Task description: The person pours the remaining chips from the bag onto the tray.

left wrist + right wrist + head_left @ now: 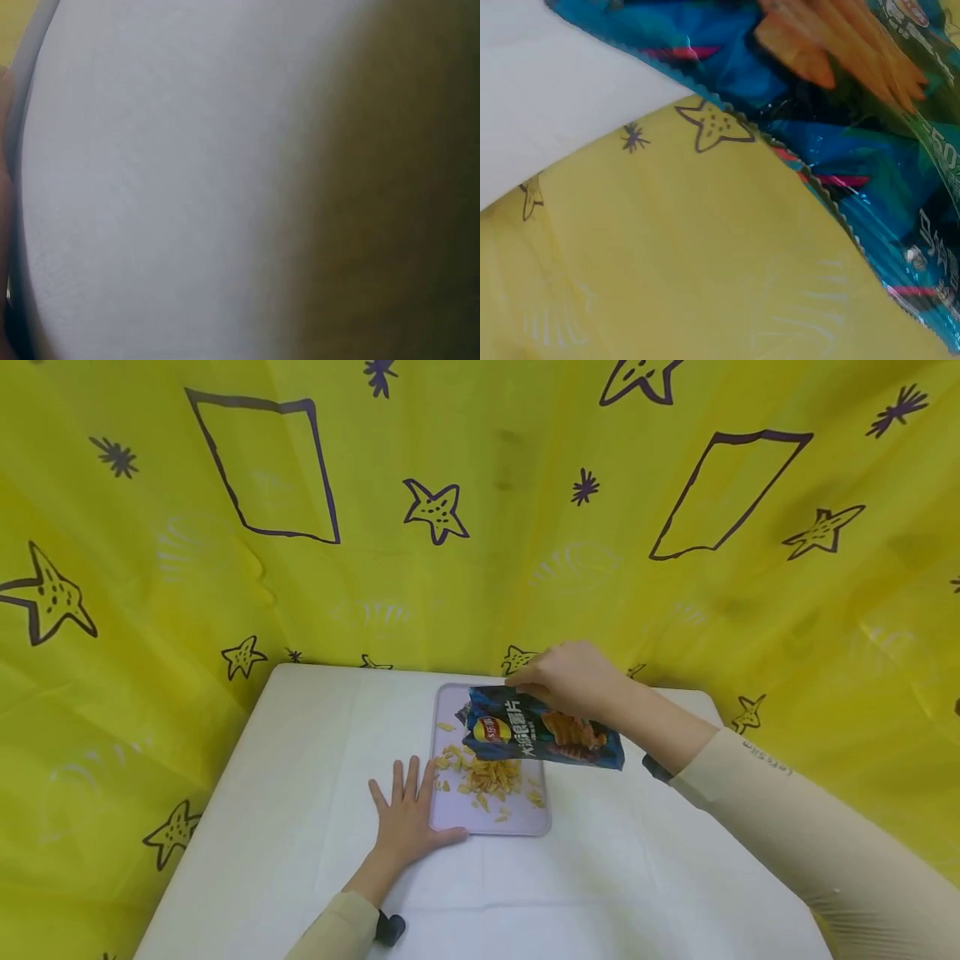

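Observation:
My right hand [573, 681] pinches the upper edge of a dark blue potato chip bag [558, 731], which hangs on its side over the far part of a pale purple tray [487, 822]. In the right wrist view the bag [810, 97] shows its glossy blue front and crimped edge. Below it, a heap of broken potato chips [495, 777] lies on the tray, with loose pieces around. My left hand [405, 827] lies flat with fingers spread at the tray's near left corner, its thumb along the front edge. The left wrist view shows mostly blurred white surface.
A white-covered table [337, 735] carries the tray. Behind and beside it hangs a yellow curtain [495, 585] with drawn stars and frames. Dark wrist devices sit under both sleeves, one [390, 929] near the table's front.

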Motion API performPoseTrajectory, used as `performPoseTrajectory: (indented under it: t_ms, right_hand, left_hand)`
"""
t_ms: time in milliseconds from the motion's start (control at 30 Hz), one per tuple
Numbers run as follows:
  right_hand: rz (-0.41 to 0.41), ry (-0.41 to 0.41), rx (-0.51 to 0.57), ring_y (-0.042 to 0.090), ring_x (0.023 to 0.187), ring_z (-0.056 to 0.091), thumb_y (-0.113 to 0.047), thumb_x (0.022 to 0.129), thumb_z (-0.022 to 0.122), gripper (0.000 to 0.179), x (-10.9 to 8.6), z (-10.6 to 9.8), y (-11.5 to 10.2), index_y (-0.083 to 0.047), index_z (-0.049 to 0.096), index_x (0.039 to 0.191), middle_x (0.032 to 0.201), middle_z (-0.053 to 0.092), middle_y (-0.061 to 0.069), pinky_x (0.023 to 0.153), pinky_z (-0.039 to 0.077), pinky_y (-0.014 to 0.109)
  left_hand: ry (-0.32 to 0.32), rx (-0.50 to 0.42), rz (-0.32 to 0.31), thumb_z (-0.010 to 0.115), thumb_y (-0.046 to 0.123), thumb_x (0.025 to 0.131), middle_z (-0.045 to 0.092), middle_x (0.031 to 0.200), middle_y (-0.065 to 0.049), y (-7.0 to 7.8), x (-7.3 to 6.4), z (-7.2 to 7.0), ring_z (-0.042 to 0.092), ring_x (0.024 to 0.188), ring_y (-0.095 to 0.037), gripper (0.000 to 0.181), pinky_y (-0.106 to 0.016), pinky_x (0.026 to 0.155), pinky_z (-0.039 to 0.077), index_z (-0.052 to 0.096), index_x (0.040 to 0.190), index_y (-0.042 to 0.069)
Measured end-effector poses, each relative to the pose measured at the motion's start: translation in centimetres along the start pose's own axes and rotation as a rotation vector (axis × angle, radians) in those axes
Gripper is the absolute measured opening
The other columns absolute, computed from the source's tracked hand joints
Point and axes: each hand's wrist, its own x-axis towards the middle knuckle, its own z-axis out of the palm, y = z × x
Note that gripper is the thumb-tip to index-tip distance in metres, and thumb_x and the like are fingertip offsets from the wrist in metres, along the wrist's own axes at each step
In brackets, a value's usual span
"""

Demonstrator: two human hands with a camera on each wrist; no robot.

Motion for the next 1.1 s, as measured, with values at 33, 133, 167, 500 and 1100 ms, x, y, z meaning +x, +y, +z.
performPoseTrajectory:
  t_ms: [33, 133, 167, 500, 1100]
  right_hand:
    - [-0.003, 0.003, 0.007, 0.015, 0.062, 0.068, -0.024, 0.091, 0.074, 0.016, 0.0, 0.0, 0.0, -0.025, 0.080, 0.106, 0.090, 0.078, -0.004, 0.048, 0.051, 0.030]
    - [0.002, 0.012, 0.032, 0.015, 0.068, 0.071, -0.024, 0.091, 0.074, 0.017, -0.3, 0.1, 0.2, -0.023, 0.080, 0.107, 0.093, 0.078, -0.004, 0.055, 0.055, 0.032]
    - [0.010, 0.018, 0.042, 0.015, 0.071, 0.072, -0.023, 0.091, 0.074, 0.017, -0.5, 0.1, 0.4, -0.022, 0.080, 0.107, 0.093, 0.078, -0.004, 0.058, 0.056, 0.033]
    - [0.274, 0.091, 0.149, 0.017, 0.076, 0.071, -0.026, 0.093, 0.071, 0.022, -4.3, 1.7, 2.3, -0.019, 0.077, 0.113, 0.096, 0.078, 0.001, 0.062, 0.055, 0.035]
    - [0.775, 0.245, 0.427, 0.018, 0.069, 0.058, -0.026, 0.099, 0.064, 0.028, -14.4, 9.1, 4.9, -0.009, 0.072, 0.119, 0.086, 0.073, 0.009, 0.062, 0.046, 0.032]
  left_hand:
    - [0.000, -0.006, 0.000, 0.061, 0.089, 0.064, 0.014, 0.166, -0.019, 0.0, 0.0, 0.0, 0.006, 0.151, -0.047, 0.130, -0.080, 0.107, -0.001, 0.017, 0.161, 0.015]
    - [-0.010, -0.013, -0.003, 0.061, 0.089, 0.064, 0.013, 0.166, -0.019, 0.0, -0.1, 0.1, 0.004, 0.151, -0.047, 0.130, -0.080, 0.107, -0.001, 0.016, 0.161, 0.015]
    - [-0.015, -0.012, -0.002, 0.060, 0.089, 0.064, 0.012, 0.166, -0.019, 0.0, -0.1, 0.1, 0.004, 0.152, -0.047, 0.130, -0.080, 0.107, -0.002, 0.016, 0.161, 0.015]
    - [-0.010, -0.019, -0.003, 0.061, 0.089, 0.064, 0.013, 0.166, -0.019, -0.2, 0.0, 0.1, 0.004, 0.151, -0.047, 0.129, -0.081, 0.106, -0.002, 0.017, 0.161, 0.015]
    - [-0.022, -0.004, 0.000, 0.059, 0.090, 0.065, 0.013, 0.166, -0.020, 0.0, -0.2, -0.1, 0.005, 0.151, -0.047, 0.129, -0.081, 0.106, 0.000, 0.017, 0.161, 0.014]
